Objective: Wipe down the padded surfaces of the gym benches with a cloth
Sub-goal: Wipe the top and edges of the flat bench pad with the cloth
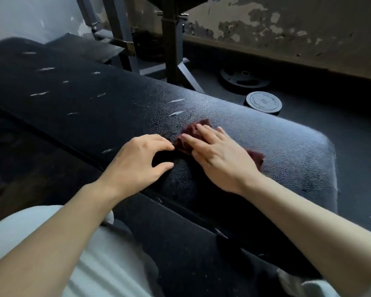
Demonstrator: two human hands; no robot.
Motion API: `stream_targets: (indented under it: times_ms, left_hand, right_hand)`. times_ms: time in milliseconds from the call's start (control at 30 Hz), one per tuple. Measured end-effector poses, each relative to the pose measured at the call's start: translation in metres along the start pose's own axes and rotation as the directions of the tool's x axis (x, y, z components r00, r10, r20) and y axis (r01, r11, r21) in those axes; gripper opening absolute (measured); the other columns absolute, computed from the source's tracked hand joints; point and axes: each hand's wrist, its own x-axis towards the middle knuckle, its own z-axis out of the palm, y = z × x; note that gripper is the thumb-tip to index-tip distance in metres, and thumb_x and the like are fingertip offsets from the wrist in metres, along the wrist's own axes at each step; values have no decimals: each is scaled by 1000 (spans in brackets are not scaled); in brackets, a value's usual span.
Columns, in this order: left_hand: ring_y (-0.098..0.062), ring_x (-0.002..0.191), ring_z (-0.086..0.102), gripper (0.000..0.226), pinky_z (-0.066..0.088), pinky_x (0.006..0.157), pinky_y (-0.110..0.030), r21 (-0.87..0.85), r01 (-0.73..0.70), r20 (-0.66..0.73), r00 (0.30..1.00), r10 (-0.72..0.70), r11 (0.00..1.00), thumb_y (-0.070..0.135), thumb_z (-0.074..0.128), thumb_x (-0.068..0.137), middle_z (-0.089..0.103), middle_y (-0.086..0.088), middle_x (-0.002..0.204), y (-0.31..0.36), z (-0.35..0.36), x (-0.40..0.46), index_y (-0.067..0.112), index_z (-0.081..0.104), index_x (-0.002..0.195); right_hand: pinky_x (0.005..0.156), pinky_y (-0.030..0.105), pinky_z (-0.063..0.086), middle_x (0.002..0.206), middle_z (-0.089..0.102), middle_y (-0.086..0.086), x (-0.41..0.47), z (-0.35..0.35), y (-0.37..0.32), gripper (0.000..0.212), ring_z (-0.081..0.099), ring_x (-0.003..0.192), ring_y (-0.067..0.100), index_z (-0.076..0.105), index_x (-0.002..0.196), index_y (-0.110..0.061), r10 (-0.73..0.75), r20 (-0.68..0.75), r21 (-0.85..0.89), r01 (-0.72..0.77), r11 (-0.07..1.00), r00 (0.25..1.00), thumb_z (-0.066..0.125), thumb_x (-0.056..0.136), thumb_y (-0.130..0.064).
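Note:
A black padded gym bench runs from the upper left to the right, its textured cover marked by several small white tears. A dark red cloth lies on the pad near its right end. My right hand lies flat on the cloth with straight fingers, pressing it onto the pad. My left hand hovers just left of the cloth with curved fingers, its fingertips at the cloth's left edge; whether they touch it I cannot tell.
Behind the bench stands a dark metal rack frame. Two black weight plates lie on the dark floor beyond the pad. A peeling wall closes the back. My light trousers fill the lower left.

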Motion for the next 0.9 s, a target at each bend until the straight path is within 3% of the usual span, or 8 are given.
stream_targets:
  times_ms: [67, 133, 233, 367, 533, 667, 767, 900]
  left_hand:
    - [-10, 97, 64, 16, 50, 91, -34, -24, 27, -26, 999, -28, 999, 30, 77, 76, 69, 9, 104, 1, -2, -5, 20, 74, 88]
    - [-8, 100, 62, 25, 46, 94, -28, -15, 34, 7, 999, -34, 999, 30, 83, 74, 68, 10, 107, 2, -4, -11, 20, 74, 95]
    - [-8, 109, 59, 37, 43, 100, -27, 20, 6, 58, 998, -7, 1000, 33, 81, 76, 65, 11, 116, 5, -5, -22, 19, 73, 109]
    - [-12, 107, 61, 36, 46, 97, -31, 43, 3, 42, 999, -5, 999, 30, 77, 79, 66, 10, 115, 11, -4, -28, 18, 71, 112]
    - [-12, 104, 63, 41, 50, 93, -35, 43, -4, 45, 999, 2, 999, 32, 64, 77, 67, 9, 113, 17, -3, -34, 18, 69, 115]
    - [-11, 105, 62, 41, 49, 95, -35, 23, 8, 55, 998, -9, 1000, 33, 62, 75, 67, 10, 113, 17, -4, -39, 19, 70, 113]
    - [-15, 105, 63, 43, 50, 94, -37, 22, 13, 41, 999, -14, 1000, 31, 61, 76, 67, 8, 113, 18, -2, -40, 19, 69, 116]
    - [-21, 103, 65, 43, 51, 91, -38, 9, 49, -111, 993, -48, 999, 15, 50, 80, 69, 1, 111, 23, 5, -35, 16, 66, 121]
  right_hand:
    - [119, 35, 8, 155, 34, 10, -25, 1, -13, 53, 27, 145, 25, 43, 145, -30, -125, 29, 39, 124, 992, 992, 24, 97, -43]
    - [119, 40, 17, 152, 39, 7, -51, -3, -6, 53, 32, 143, 23, 48, 142, -29, -166, 51, 46, 164, 985, 985, 25, 96, -43]
    - [121, 36, 10, 156, 32, -1, -63, -12, 27, 57, 23, 146, 15, 42, 144, -35, -54, 41, 0, 54, 999, 998, 20, 94, -50]
    - [120, 32, 2, 159, 25, 4, -42, -9, 17, 61, 18, 148, 19, 35, 148, -34, 104, -1, -31, -104, 994, 995, 17, 91, -50]
    - [119, 39, 19, 152, 39, 6, -83, -3, -14, 52, 34, 142, 22, 49, 141, -29, -176, 65, 28, 175, 984, 982, 26, 97, -43]
    - [121, 36, 13, 157, 30, -2, -105, -17, 25, 53, 23, 146, 15, 43, 144, -34, -70, 60, 18, 69, 997, 996, 24, 96, -47]
    - [120, 33, 7, 157, 28, 5, -97, -15, 14, 59, 22, 147, 22, 40, 146, -32, 26, 6, -21, -26, 999, 1000, 19, 93, -47]
    - [118, 39, 14, 153, 37, 13, -67, 11, -41, 59, 32, 142, 29, 45, 144, -24, -127, -9, -24, 126, 992, 992, 23, 92, -39]
